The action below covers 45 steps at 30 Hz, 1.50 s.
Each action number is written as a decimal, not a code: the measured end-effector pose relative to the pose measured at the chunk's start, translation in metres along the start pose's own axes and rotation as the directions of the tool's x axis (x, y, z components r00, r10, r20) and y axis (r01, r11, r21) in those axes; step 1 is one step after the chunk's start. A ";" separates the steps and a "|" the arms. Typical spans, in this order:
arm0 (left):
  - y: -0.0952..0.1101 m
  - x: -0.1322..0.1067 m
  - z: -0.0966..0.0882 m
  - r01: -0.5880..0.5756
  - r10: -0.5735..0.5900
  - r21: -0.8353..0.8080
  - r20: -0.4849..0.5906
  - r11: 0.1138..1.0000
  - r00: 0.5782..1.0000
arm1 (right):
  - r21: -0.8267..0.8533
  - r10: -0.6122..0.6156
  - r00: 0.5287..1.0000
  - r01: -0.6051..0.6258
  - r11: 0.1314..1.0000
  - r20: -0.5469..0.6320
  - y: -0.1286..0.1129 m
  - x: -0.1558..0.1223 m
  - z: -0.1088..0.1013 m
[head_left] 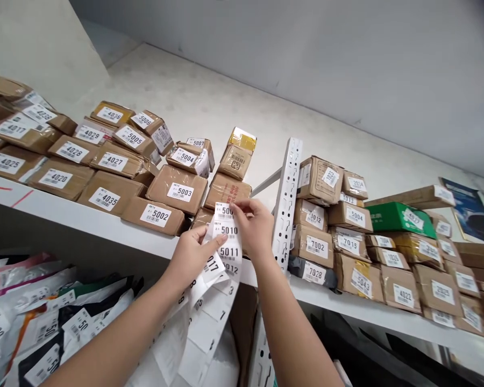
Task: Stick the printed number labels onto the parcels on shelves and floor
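A person's 2 bare hands work a long strip of printed labels (229,251) in front of a white shelf (84,220) stacked with cardboard boxes. The left hand (194,253) is closed, thumb over fingers, pinching the strip near its upper end; the right hand (256,228) has thumb and fingertips drawn together on the edge of the top label, whose last digit they hide after "500". Labels 5010 and 5011 read clearly beneath it, and the strip trails down between the forearms, folded and partly out of sight.

Behind the hands stands a narrow stack of boxes, among them a carton with red print (228,191), a smaller box (236,161) above it and a yellow-taped box (242,141) on top, just left of the perforated white post (285,215). No 50-series number shows on these 3.

To their left, box 5002 (173,217), box 5003 (177,188) and box 5004 (183,156) already wear their labels. By appearances, the labelling is well along on this stretch of shelf, with the top label not yet off the strip and plenty more left below; how many cannot be told.
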<state>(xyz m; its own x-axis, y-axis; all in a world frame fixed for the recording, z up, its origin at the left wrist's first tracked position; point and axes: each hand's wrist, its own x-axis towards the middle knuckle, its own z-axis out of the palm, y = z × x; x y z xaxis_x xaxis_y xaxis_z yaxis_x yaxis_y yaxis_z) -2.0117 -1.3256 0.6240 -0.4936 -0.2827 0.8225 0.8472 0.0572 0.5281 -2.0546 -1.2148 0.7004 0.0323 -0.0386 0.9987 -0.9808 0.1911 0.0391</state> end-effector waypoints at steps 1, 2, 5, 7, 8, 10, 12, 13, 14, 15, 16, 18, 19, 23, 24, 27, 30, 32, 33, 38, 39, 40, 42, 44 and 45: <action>0.000 -0.001 -0.002 0.005 -0.004 0.049 -0.008 0.999 1.000 | -0.015 -0.007 1.000 0.007 1.000 -0.009 0.004 0.010 0.005; -0.001 -0.002 -0.004 0.004 -0.002 0.090 -0.026 0.996 1.000 | -0.032 -0.019 1.000 0.018 0.999 -0.011 0.009 0.019 0.009; -0.006 -0.009 -0.011 -0.008 0.021 0.184 -0.069 0.983 0.997 | -0.109 -0.070 0.997 0.071 0.991 0.018 0.017 0.035 0.014; -0.009 -0.013 -0.015 -0.034 0.053 0.240 -0.073 0.970 0.996 | -0.110 -0.006 0.993 0.020 0.994 0.119 0.014 0.035 0.009; -0.009 -0.015 -0.017 -0.051 0.074 0.272 -0.073 0.961 0.995 | -0.092 0.068 0.977 -0.051 0.994 0.202 0.011 0.033 0.004; -0.008 -0.015 -0.019 -0.094 0.116 0.319 -0.051 0.943 0.992 | -0.019 0.229 0.884 -0.243 0.970 0.407 0.002 0.026 -0.007; -0.005 -0.012 -0.019 -0.138 0.148 0.331 -0.004 0.934 0.989 | 0.087 0.319 0.773 -0.433 0.897 0.548 -0.006 0.019 -0.015; -0.003 -0.011 -0.019 -0.154 0.156 0.324 0.021 0.934 0.988 | 0.150 0.336 0.749 -0.497 0.855 0.571 -0.008 0.017 -0.017; -0.001 -0.009 -0.019 -0.161 0.158 0.314 0.035 0.935 0.987 | 0.211 0.342 0.755 -0.528 0.822 0.559 -0.009 0.016 -0.017; 0.000 -0.007 -0.018 -0.152 0.146 0.307 0.040 0.939 0.988 | 0.262 0.341 0.791 -0.519 0.814 0.508 -0.008 0.017 -0.015; 0.001 -0.006 -0.017 -0.124 0.117 0.299 0.040 0.946 0.992 | 0.292 0.327 0.848 -0.466 0.835 0.418 -0.005 0.019 -0.012; 0.000 -0.005 -0.015 -0.047 0.040 0.285 0.030 0.957 0.999 | 0.251 0.245 0.950 -0.290 0.924 0.195 0.002 0.028 -0.004; -0.001 -0.006 -0.015 -0.021 0.014 0.283 0.026 0.959 1.000 | 0.178 0.198 0.974 -0.215 0.960 0.110 0.006 0.033 -0.001; -0.007 -0.010 -0.015 -0.043 0.037 0.265 0.030 0.963 0.999 | -0.205 0.132 0.986 -0.109 0.973 0.102 0.014 0.050 0.008; -0.008 -0.012 -0.016 -0.051 0.045 0.256 0.031 0.965 0.998 | -0.293 0.120 0.985 -0.079 0.953 0.125 0.012 0.051 0.008; -0.008 -0.015 -0.020 -0.056 0.050 0.215 0.035 0.975 0.998 | -0.511 0.085 0.994 -0.037 0.859 0.069 0.003 0.047 0.008; -0.007 -0.017 -0.021 -0.058 0.054 0.183 0.027 0.981 0.998 | -0.591 0.037 0.999 -0.026 0.806 0.008 -0.002 0.040 0.005; -0.006 -0.018 -0.022 -0.061 0.058 0.166 0.028 0.984 0.998 | -0.517 -0.005 0.996 0.051 0.855 0.090 -0.001 0.033 0.001; -0.006 -0.019 -0.023 -0.064 0.061 0.157 0.029 0.986 0.998 | -0.431 -0.022 0.993 0.070 0.900 0.115 -0.001 0.029 -0.002; -0.003 -0.018 -0.026 -0.103 0.109 0.158 -0.025 0.982 0.994 | 0.175 0.112 0.914 -0.193 0.965 0.389 -0.008 0.000 -0.017; -0.002 -0.017 -0.026 -0.106 0.110 0.152 -0.021 0.983 0.994 | 0.212 0.125 0.887 -0.240 0.947 0.445 -0.009 -0.005 -0.018; -0.001 -0.015 -0.025 -0.097 0.099 0.132 -0.009 0.987 0.995 | 0.224 0.135 0.877 -0.262 0.939 0.461 -0.009 -0.009 -0.018; -0.001 -0.010 -0.022 -0.050 0.050 0.064 0.004 0.997 0.999 | 0.236 0.149 0.895 -0.266 0.935 0.419 -0.009 -0.014 -0.016; -0.001 -0.003 -0.017 -0.005 0.005 0.007 -0.025 1.000 1.000 | 0.265 0.146 0.907 -0.265 0.927 0.395 -0.007 -0.015 -0.012; -0.001 0.001 -0.015 -0.006 0.006 0.002 -0.052 1.000 0.999 | 0.280 0.143 0.913 -0.262 0.923 0.382 -0.007 -0.015 -0.010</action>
<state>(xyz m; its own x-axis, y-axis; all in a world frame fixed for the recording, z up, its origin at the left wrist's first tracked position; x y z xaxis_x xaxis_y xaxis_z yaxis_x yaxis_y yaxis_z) -2.0096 -1.3402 0.6208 -0.4772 -0.3322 0.8136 0.8500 0.0608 0.5233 -2.0466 -1.2053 0.6851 -0.1845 -0.3829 0.9052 -0.9680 -0.0885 -0.2347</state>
